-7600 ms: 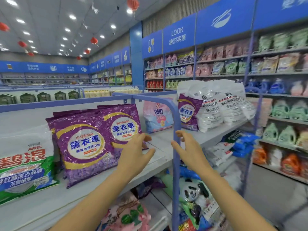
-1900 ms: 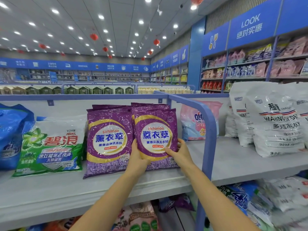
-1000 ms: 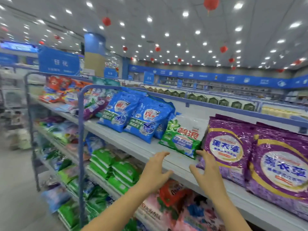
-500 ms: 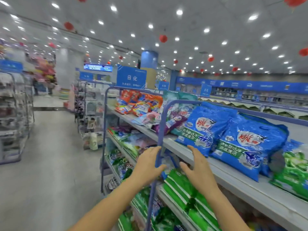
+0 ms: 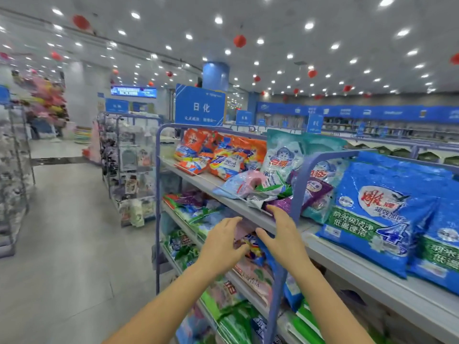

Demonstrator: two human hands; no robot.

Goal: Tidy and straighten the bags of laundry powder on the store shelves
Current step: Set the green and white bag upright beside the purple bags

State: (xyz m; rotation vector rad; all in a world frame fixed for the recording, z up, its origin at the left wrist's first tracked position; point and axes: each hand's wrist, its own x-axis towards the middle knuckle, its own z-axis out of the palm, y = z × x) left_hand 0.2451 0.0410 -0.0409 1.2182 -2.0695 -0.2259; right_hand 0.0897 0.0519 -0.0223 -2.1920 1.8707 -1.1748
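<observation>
Both bare hands are held out in front of a blue-framed store shelf unit. The left grip (image 5: 223, 244) is spread, its fingers loosely parted with nothing in them, and is seen below the front edge of the top shelf (image 5: 250, 214). The right grip (image 5: 283, 237) is likewise spread and holds nothing. Its fingertips (image 5: 274, 209) are raised to the shelf edge just beside a blue upright post (image 5: 296, 192); whether the purple bag (image 5: 282, 203) lying there is touched cannot be told. Bags of laundry powder are set along the top shelf. Orange bags (image 5: 223, 155) are leaned at the far end and pale teal bags (image 5: 283, 155) are stood beside them. A pink-and-blue bag (image 5: 241, 184) is laid flat in a loose heap with green and purple packs. Large blue bags (image 5: 380, 212) are propped upright to the right of the post. Green and mixed bags (image 5: 238, 316) are packed on the lower shelves. A blue sign (image 5: 200, 106) is mounted above the unit's far end, and red lanterns (image 5: 239, 40) are hung from the ceiling.
</observation>
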